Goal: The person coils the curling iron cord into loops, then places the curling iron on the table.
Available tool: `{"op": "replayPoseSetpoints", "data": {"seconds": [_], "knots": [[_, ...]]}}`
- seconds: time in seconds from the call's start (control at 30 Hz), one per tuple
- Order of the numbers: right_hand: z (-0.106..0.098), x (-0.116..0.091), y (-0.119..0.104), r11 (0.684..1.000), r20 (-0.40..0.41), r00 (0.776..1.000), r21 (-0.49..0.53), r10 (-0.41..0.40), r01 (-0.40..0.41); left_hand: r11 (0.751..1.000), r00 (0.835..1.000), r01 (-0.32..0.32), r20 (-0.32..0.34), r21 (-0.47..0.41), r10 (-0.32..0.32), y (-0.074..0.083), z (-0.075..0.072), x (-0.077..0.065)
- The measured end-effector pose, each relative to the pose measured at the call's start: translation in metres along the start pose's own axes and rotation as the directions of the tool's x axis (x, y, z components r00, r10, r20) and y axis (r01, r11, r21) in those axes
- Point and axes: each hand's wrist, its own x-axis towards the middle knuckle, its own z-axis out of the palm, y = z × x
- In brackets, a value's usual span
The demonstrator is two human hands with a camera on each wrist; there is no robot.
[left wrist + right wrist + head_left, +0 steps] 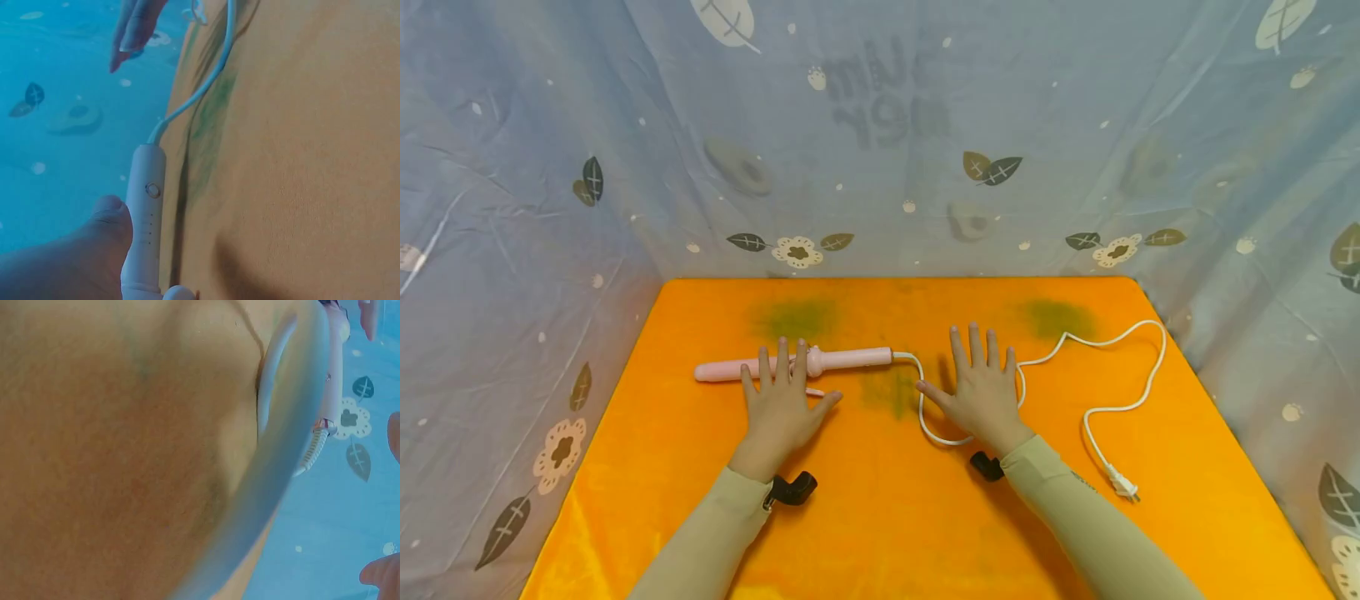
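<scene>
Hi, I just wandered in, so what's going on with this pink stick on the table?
A person holds both bare hands out with fingers spread. The left hand is over the long pink cylindrical curling iron; whether it touches is hard to tell. The right hand is over the thin white cable. Neither hand grasps anything. The iron lies on the bright orange cloth, and its white plug lies loose at the right.
</scene>
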Motion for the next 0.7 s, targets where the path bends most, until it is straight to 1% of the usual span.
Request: {"op": "replayPoseSetpoints", "data": {"seconds": [0.13,0.2,0.3,0.43,0.5,0.57,0.7], "knots": [[-0.002,0.0,-0.001,1.0,0.014,1.0,0.007,-0.011,0.011,1.0,1.0,-0.011,-0.013,0.0,0.011,0.0,0.0,0.001],[-0.004,-0.001,-0.001,0.999,0.026,0.999,0.039,-0.034,0.033,1.0,1.0,-0.017,-0.019,0.003,0.017,0.001,0.001,0.002],[-0.005,-0.003,-0.001,0.987,0.044,0.994,0.129,-0.098,0.092,1.0,0.999,-0.025,-0.021,0.009,0.025,0.001,0.001,0.003],[-0.005,-0.004,0.0,0.945,0.06,0.981,0.285,-0.187,0.163,0.999,0.998,-0.051,-0.026,0.018,0.051,0.002,0.002,0.004],[-0.006,-0.004,0.001,0.922,0.063,0.975,0.343,-0.211,0.177,0.996,0.995,-0.087,-0.047,0.019,0.087,0.002,0.003,0.006],[-0.006,-0.004,0.002,0.906,0.066,0.972,0.383,-0.224,0.183,0.99,0.987,-0.138,-0.083,0.014,0.139,0.002,0.004,0.009],[-0.006,-0.006,0.005,0.877,0.079,0.967,0.445,-0.243,0.184,0.967,0.956,-0.253,-0.152,-0.001,0.25,0.0,0.006,0.017]]}}
